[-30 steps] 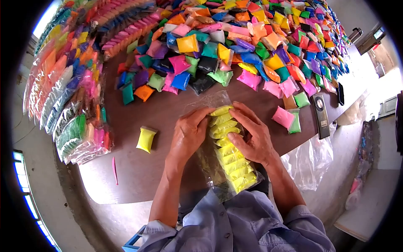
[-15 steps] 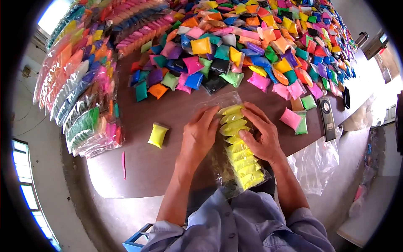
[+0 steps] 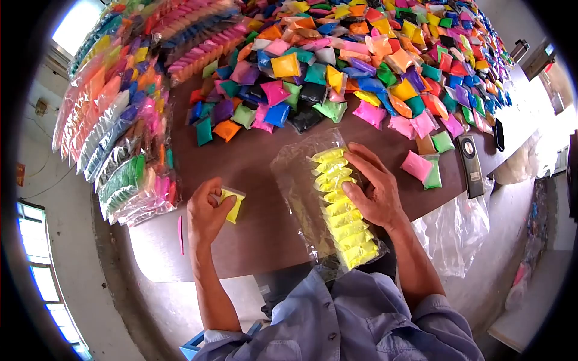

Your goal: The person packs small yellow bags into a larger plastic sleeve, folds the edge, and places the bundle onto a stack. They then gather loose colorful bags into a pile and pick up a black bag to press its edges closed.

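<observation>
Head view: a dark brown table (image 3: 265,243) lay before me. Across its far side spread a heap of small coloured packets (image 3: 361,78) — pink, orange, blue, green and black among them. Bulky clear bags of packets (image 3: 114,126) were stacked along the left. A crumpled clear plastic sheet (image 3: 454,234) hung at the right edge.

Close to my body lay a long clear bag (image 3: 301,207), its near end against my shirt. Along its right side ran a column of yellow packets (image 3: 346,225), overlapping.

My right hand (image 3: 374,195) lay over the column's upper right, fingers half-curled, thumb apart from the forefinger; whether it gripped or merely rested, I could not tell. My left hand (image 3: 206,215), well left of the bag, had its fingers curled, thumb close to forefinger.

A dark oblong device (image 3: 471,165) lay near the right edge. One loose yellow packet (image 3: 237,207) was pinched at its left side by my left hand — lifted or not, unclear. Smallest: a thin pink stick (image 3: 180,234), just left of that hand.
</observation>
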`<move>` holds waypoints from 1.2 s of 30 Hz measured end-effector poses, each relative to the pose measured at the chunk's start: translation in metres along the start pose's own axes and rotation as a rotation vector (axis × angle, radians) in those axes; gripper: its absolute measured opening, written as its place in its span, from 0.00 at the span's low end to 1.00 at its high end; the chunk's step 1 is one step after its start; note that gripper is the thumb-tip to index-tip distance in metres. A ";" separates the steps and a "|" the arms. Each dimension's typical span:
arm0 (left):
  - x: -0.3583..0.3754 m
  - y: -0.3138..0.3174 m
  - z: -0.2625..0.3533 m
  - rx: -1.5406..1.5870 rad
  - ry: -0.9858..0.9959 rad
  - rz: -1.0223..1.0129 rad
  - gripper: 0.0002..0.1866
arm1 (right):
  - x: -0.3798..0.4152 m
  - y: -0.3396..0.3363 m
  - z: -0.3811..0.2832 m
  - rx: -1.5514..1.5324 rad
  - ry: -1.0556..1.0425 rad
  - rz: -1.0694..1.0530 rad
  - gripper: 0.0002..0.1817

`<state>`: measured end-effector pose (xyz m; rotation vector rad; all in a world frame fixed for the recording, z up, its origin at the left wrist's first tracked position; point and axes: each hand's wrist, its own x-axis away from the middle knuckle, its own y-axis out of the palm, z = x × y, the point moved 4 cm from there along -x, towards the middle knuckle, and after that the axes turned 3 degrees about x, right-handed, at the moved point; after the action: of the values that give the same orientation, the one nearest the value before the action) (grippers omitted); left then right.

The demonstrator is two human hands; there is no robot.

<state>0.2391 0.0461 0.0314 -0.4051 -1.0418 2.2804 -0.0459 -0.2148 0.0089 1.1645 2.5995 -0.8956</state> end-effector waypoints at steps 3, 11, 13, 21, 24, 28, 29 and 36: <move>0.000 0.004 -0.002 0.314 -0.030 -0.032 0.22 | 0.001 0.000 0.000 -0.004 0.020 -0.006 0.30; -0.002 0.042 0.078 0.776 0.022 -0.055 0.13 | 0.000 0.000 -0.002 0.006 0.021 -0.018 0.30; -0.008 0.066 0.086 0.815 0.026 -0.029 0.12 | 0.000 -0.001 -0.001 0.002 0.024 -0.011 0.30; -0.025 0.106 0.094 0.817 0.118 -0.135 0.10 | -0.001 -0.001 -0.001 -0.015 0.038 -0.030 0.30; -0.032 0.120 0.091 0.914 0.120 -0.214 0.11 | -0.001 -0.001 0.000 -0.024 0.023 -0.025 0.31; -0.034 0.122 0.094 0.713 0.099 -0.170 0.08 | -0.001 0.000 0.002 -0.041 0.026 -0.021 0.31; -0.034 0.121 0.100 0.713 0.098 -0.172 0.08 | -0.001 0.000 0.002 -0.035 0.024 -0.022 0.31; -0.033 0.105 0.125 0.362 0.335 -0.073 0.14 | -0.003 0.000 -0.002 -0.032 0.036 -0.030 0.30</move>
<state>0.1622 -0.1011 0.0331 -0.5601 -0.4597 2.1785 -0.0438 -0.2159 0.0121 1.1473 2.6565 -0.8432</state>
